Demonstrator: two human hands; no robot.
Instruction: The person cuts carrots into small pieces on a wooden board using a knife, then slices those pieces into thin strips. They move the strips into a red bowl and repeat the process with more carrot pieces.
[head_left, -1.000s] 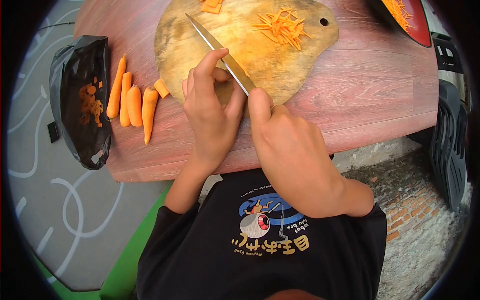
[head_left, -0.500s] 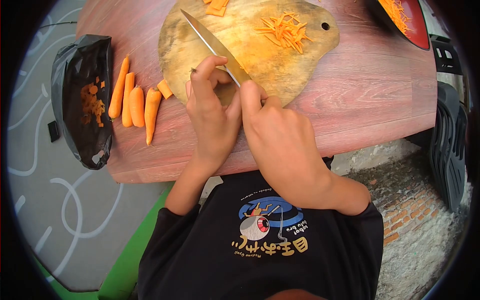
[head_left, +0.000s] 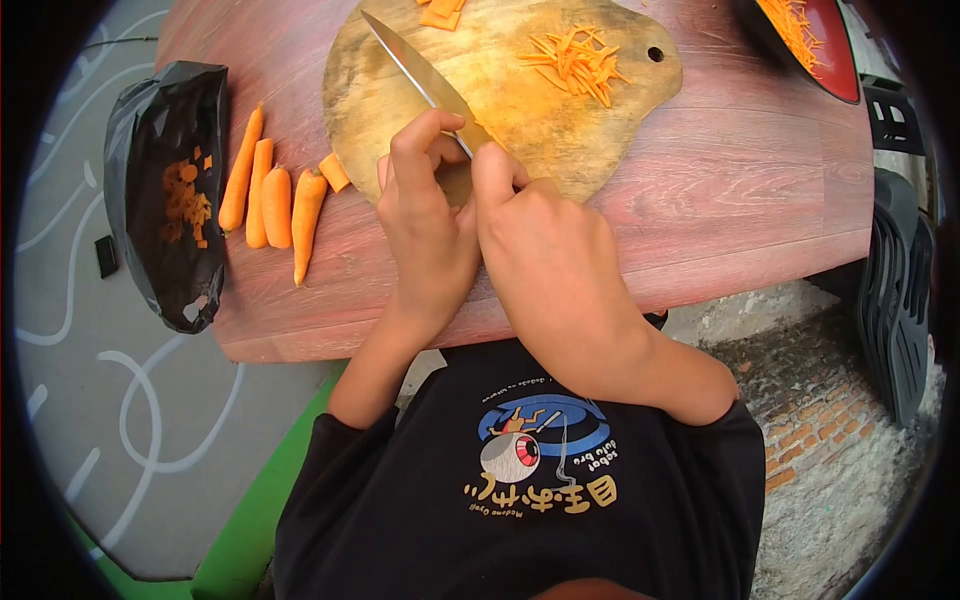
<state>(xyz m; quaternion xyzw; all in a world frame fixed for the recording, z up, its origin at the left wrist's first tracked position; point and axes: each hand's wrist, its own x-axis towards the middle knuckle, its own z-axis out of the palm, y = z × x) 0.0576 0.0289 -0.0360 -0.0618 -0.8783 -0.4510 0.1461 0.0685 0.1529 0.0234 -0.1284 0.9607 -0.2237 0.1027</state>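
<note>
My right hand [head_left: 550, 240] is closed round the handle of a kitchen knife [head_left: 425, 80], whose blade points up and left above the wooden cutting board [head_left: 370, 110]. My left hand [head_left: 425, 225] is beside it, fingers curled, the index fingertip against the blade; its thumb is partly hidden. Small orange bits show along the blade's right edge. Shredded carrot [head_left: 575, 62] lies in a pile on the board's right part. Several carrot slices [head_left: 440, 14] are at its far edge. A short carrot piece [head_left: 334, 172] rests by the board's left edge.
Several whole carrots [head_left: 277, 208] lie left of the board on the reddish wooden table [head_left: 740, 215]. Beyond them, a black plastic bag [head_left: 140, 190] holds carrot scraps. A red-and-black bowl [head_left: 842, 70] with shredded carrot stands at the far right. Dark stacked chairs [head_left: 890, 300] are beyond the table's right side.
My right hand has shifted slightly up and left along with the knife. My left fingers stay curled at the blade. The whole view has moved a little.
</note>
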